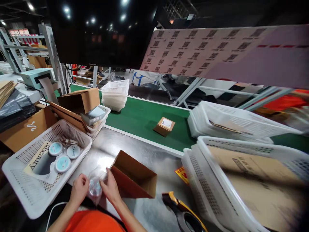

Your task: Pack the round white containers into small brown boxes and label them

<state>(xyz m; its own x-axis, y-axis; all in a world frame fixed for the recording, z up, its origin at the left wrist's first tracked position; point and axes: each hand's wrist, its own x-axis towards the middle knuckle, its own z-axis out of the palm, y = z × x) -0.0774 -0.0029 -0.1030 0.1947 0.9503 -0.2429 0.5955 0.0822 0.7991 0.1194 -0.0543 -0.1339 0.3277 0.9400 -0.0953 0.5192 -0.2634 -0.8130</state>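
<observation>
Between my hands is a clear plastic bag (95,186) with a round, pale-blue item inside. My left hand (79,189) pinches the bag's left side, fingers curled together. On the other side, my right hand (111,187) grips it between thumb and fingers. Just right of that hand stands an open brown cardboard box (135,180), its opening facing up and to the right. To the left, a white perforated basket (45,193) holds several round lidded tins (63,164) and a printed "beauty" sheet (40,161). A tape dispenser (184,212) lies on the metal table (154,158) at the right.
A small labelled carton (164,126) sits on the green conveyor belt (137,112). White baskets (202,180) with flat cardboard stand at the right; more baskets (115,95) are stacked on the belt. Open cartons (82,100) and a label printer (37,77) are at the left. A dark screen (101,32) hangs above.
</observation>
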